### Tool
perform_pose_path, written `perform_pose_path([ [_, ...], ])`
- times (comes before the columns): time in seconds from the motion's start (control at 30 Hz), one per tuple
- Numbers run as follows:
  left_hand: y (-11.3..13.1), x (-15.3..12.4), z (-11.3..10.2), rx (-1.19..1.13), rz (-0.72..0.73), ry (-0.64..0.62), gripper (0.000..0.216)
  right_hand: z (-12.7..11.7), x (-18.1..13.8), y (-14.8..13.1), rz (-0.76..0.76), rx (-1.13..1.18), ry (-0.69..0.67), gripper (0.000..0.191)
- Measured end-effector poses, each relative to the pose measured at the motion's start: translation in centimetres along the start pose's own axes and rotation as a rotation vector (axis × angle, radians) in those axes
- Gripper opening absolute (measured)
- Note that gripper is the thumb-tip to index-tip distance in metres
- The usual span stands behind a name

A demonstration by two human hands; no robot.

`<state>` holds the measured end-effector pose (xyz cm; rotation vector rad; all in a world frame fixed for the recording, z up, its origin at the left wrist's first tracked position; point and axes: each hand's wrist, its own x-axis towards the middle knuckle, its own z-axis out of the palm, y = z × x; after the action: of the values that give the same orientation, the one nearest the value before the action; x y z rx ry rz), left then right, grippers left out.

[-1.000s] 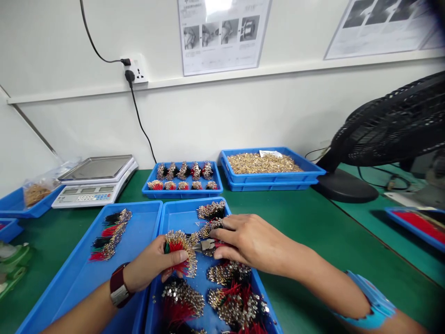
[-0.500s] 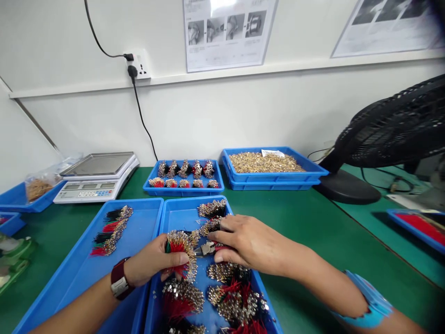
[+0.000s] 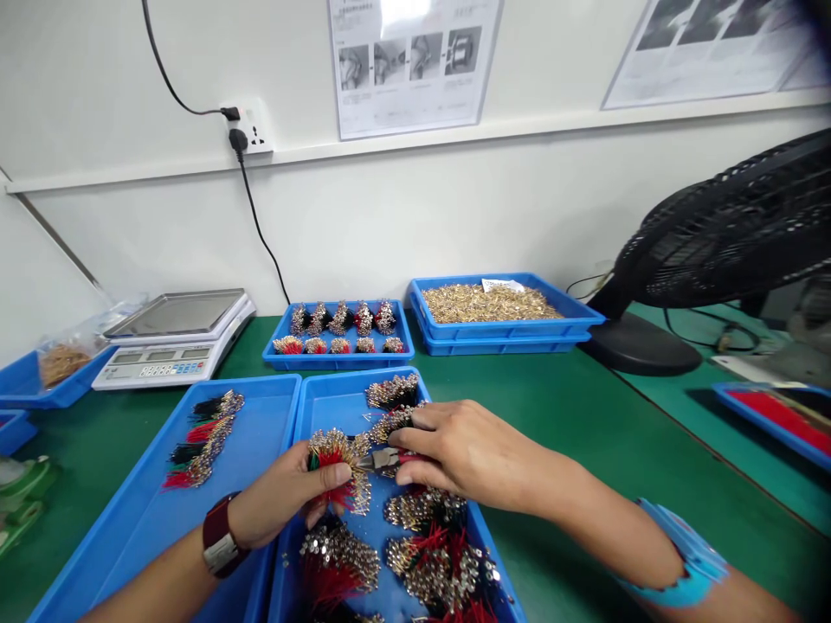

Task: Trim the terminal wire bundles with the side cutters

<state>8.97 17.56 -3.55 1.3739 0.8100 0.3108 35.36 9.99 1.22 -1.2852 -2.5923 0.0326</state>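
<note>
My left hand [image 3: 286, 493] grips a fanned bundle of red and black wires with gold terminals [image 3: 338, 463] over the near right blue tray [image 3: 325, 407]. My right hand [image 3: 464, 450] is closed on small red-handled pliers [image 3: 386, 459], whose metal jaws point left at the bundle's terminals. More wire bundles [image 3: 428, 554] lie in that tray below and behind the hands. A dark red watch sits on my left wrist, and a light blue cuff shows on my right forearm.
A near left blue tray [image 3: 260, 433] holds a row of wire bundles [image 3: 204, 437]. Behind stand a tray of sorted bundles [image 3: 341, 329], a tray of loose gold terminals [image 3: 493, 305], a weighing scale [image 3: 172, 337] and a black fan [image 3: 727, 242] on the right.
The hands stay together over the tray; the pliers' jaws sit slightly closer to the bundle. The view shifted a little.
</note>
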Motion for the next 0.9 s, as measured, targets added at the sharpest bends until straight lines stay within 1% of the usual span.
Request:
perform_pose_path([
  [0.13, 0.1, 0.0, 0.0, 0.020, -0.018, 0.012, 0.053, 0.2, 0.0, 0.0, 0.041, -0.080, 0.060, 0.055],
  [0.23, 0.1, 0.0, 0.0, 0.015, -0.028, 0.004, 0.054, 0.5, 0.0, 0.2, 0.043, -0.137, 0.081, 0.054],
  [0.4, 0.2, -0.1, -0.1, 0.006, -0.063, -0.004, 0.052, 1.0, -0.1, 0.3, 0.041, -0.163, 0.083, 0.053],
  [0.5, 0.4, -0.1, -0.2, -0.007, -0.087, -0.033, 0.053, 1.1, 0.0, 0.3, 0.035, -0.152, 0.074, 0.053],
  [0.63, 0.6, -0.2, -0.1, -0.045, -0.065, -0.068, 0.052, 1.1, 0.1, 0.1, 0.020, -0.119, 0.051, 0.054],
  [0.7, 0.5, -0.1, 0.0, -0.063, -0.042, -0.031, 0.052, 0.9, 0.1, 0.0, 0.017, -0.104, 0.036, 0.053],
  [0.83, 0.3, 0.0, 0.4, -0.051, 0.022, 0.103, 0.052, 0.6, 0.0, -0.1, 0.033, -0.093, 0.025, 0.052],
  [0.9, 0.3, 0.0, 0.5, -0.039, 0.039, 0.136, 0.052, 0.4, 0.0, -0.3, 0.018, -0.063, -0.002, 0.052],
])
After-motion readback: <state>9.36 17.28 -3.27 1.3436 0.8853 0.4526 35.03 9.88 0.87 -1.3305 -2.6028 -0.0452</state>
